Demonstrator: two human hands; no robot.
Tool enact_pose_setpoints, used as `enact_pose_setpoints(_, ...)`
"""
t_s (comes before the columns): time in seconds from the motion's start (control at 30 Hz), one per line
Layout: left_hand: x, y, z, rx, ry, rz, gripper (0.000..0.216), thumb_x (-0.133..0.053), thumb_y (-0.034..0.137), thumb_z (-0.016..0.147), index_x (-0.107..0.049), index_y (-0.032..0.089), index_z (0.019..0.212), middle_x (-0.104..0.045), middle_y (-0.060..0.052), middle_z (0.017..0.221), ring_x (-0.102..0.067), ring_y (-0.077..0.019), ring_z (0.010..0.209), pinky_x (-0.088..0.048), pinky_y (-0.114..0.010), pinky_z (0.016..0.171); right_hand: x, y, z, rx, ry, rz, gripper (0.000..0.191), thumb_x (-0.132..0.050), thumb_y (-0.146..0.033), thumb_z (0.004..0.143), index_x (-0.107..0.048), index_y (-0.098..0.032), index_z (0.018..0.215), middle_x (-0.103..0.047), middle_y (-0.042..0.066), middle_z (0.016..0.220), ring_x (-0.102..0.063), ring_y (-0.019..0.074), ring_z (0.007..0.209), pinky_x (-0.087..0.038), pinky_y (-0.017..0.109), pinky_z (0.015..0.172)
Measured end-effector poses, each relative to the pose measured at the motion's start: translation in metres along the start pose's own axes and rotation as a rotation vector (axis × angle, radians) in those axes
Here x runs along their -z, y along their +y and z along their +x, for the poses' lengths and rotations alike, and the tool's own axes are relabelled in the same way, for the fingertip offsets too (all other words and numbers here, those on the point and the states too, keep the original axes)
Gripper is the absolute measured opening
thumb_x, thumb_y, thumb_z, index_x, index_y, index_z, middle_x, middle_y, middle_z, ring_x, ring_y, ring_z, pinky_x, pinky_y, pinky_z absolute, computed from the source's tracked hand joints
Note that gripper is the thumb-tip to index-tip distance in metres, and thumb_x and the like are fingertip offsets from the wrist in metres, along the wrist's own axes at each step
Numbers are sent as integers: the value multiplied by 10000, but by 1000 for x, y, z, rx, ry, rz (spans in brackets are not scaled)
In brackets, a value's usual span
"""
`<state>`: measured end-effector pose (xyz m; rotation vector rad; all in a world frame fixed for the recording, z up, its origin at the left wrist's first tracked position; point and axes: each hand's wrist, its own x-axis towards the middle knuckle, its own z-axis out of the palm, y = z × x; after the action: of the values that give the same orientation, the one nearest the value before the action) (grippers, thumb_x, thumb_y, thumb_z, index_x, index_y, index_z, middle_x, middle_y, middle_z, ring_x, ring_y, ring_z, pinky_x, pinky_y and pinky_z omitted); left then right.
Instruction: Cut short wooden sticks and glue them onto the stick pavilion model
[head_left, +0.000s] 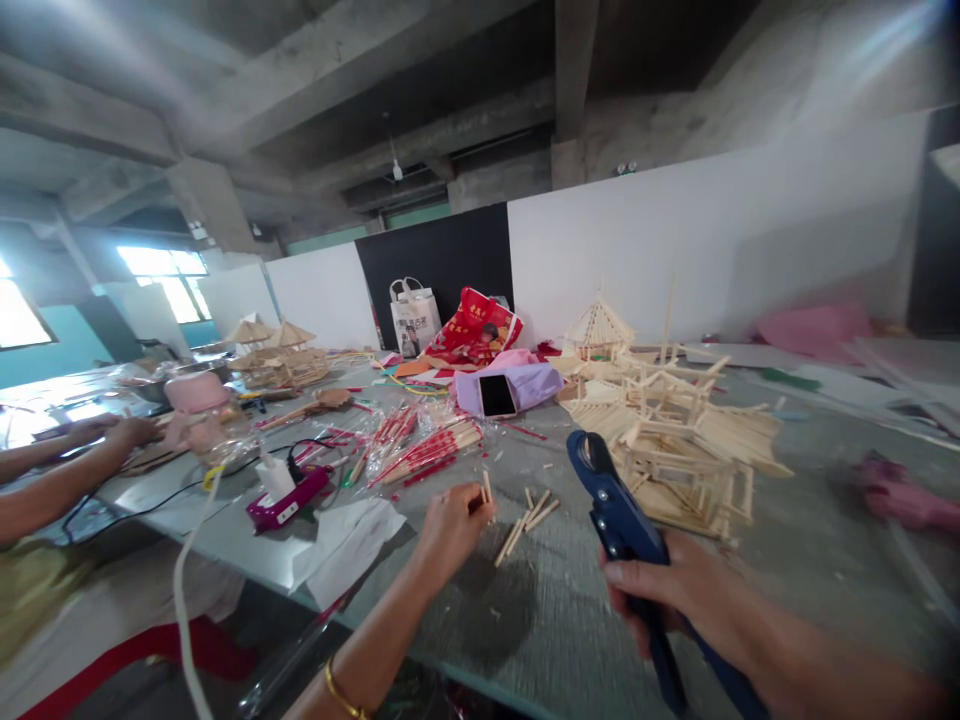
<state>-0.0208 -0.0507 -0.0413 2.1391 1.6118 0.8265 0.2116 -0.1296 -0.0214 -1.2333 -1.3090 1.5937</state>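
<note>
Beneath bare concrete beams (300, 75), I looked over a grey desk (570, 615) backed by a white partition (712, 235) and crowded with plastic-wrapped bundles of red and pale sticks (435, 447) and a slatted wooden model (675, 450) at the right. On the bare stretch nearer me, loose wooden sticks (541, 517) lay between both hands; the left hand (452, 525) had its fingers pinched on at least one short stick (487, 486), while the right hand (675, 590) had its fingers wrapped round a blue cutter (630, 522).
</note>
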Motion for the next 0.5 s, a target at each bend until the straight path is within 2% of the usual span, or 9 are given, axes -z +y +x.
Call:
enact_pose_setpoints(0.37, -2, -9, 6, 16, -14, -85, 179, -455, 292, 739, -574, 176, 674, -552, 43, 531, -556, -111, 520, -338, -200, 522, 3, -4, -9, -3, -22, -103, 197, -499, -333, 746, -495, -146, 807, -543, -10, 593, -517, 107, 454, -431, 229, 453)
enact_pose_setpoints(0.5, -3, -10, 4, 27, -35, -130, 180, -457, 306, 737, -563, 176, 672, -551, 41, 548, -539, -106, 510, -335, -203, 516, 6, 0, -9, -5, -23, -201, 173, -470, -315, 751, -485, -156, 684, -527, -10, 557, -504, 103, 427, -412, 219, 424)
